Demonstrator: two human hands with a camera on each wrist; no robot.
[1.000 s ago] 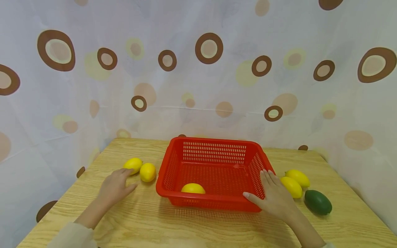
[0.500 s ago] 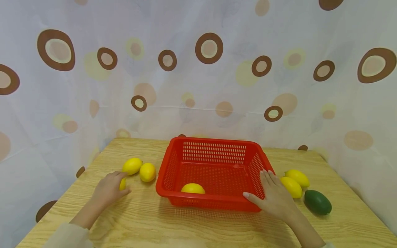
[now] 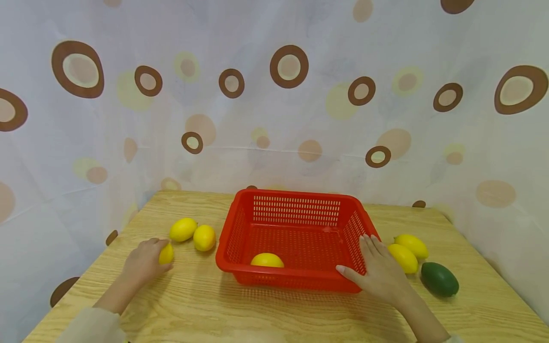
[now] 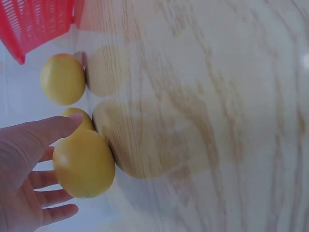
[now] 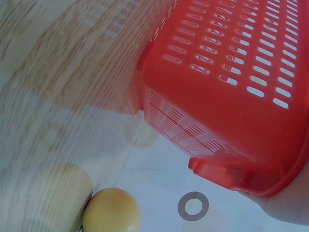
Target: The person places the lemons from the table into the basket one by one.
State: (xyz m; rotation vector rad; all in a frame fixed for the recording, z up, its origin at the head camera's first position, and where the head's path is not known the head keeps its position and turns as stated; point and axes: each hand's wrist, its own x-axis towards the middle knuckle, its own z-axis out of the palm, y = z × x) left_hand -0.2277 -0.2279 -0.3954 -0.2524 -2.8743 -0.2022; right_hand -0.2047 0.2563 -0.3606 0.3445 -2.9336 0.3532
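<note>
In the head view my left hand [image 3: 146, 261] is beside a yellow lemon [image 3: 166, 254] on the table's left side. The left wrist view shows that lemon [image 4: 84, 164] between the spread thumb and the fairly straight fingers; firm contact cannot be made out. Two more lemons, one left [image 3: 183, 229] and one right [image 3: 204, 237], lie just beyond. My right hand [image 3: 379, 271] rests with extended fingers on the right rim of a red plastic basket [image 3: 296, 273], its thumb over the front corner. One lemon [image 3: 267, 260] sits inside the basket, near the front wall.
Right of the basket lie two lemons, a nearer one [image 3: 403, 258] and a farther one [image 3: 411, 246], and a dark green oval fruit [image 3: 439, 279]. The wooden table [image 3: 214, 314] backs onto a patterned curtain [image 3: 274, 119].
My left hand has moved left and slightly toward me, away from the two far lemons, uncovering the lemon now beside it. The right hand and basket stay put.
</note>
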